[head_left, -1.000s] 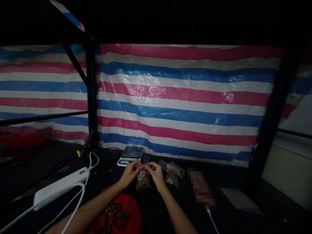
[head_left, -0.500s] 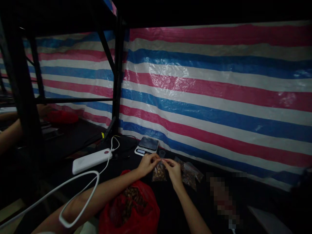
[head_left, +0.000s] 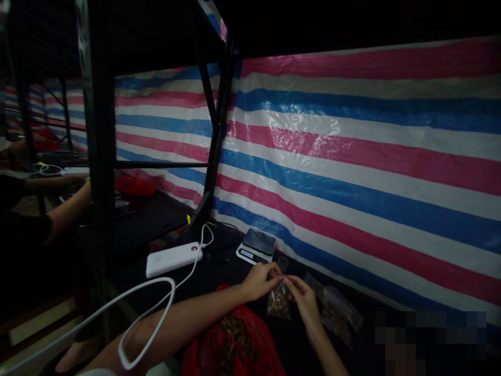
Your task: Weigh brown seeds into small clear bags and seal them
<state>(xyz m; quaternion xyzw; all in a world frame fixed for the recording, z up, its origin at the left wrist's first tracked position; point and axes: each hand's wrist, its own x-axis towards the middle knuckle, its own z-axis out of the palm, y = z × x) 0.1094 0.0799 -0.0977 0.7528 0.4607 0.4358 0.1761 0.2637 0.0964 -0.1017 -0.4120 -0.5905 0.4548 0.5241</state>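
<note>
Both my hands pinch the top edge of a small clear zip bag (head_left: 279, 304) part-filled with brown pieces; it hangs or rests upright between them. My left hand (head_left: 261, 281) grips the bag's left upper corner, fingers closed. On the other side, my right hand (head_left: 304, 298) is closed on the right upper edge. Below my left forearm an opened red plastic bag (head_left: 270, 342) holds many loose brown pieces (head_left: 235, 339). Filled clear bags (head_left: 336, 310) lie just right of my right hand. A small clear cup (head_left: 282, 262) stands behind the hands.
A kitchen scale (head_left: 256, 245) sits behind my left hand. Left of it lies a white power bank (head_left: 174, 259) with a white cable (head_left: 146, 284) looping over my left forearm. A black shelf post (head_left: 99, 156) stands at left, with another person's arm (head_left: 70, 209) beyond it.
The view has turned left, so everything sits further right in the picture and more of the neighbouring person shows. Both hands keep their pinch on the bag's top edge.
</note>
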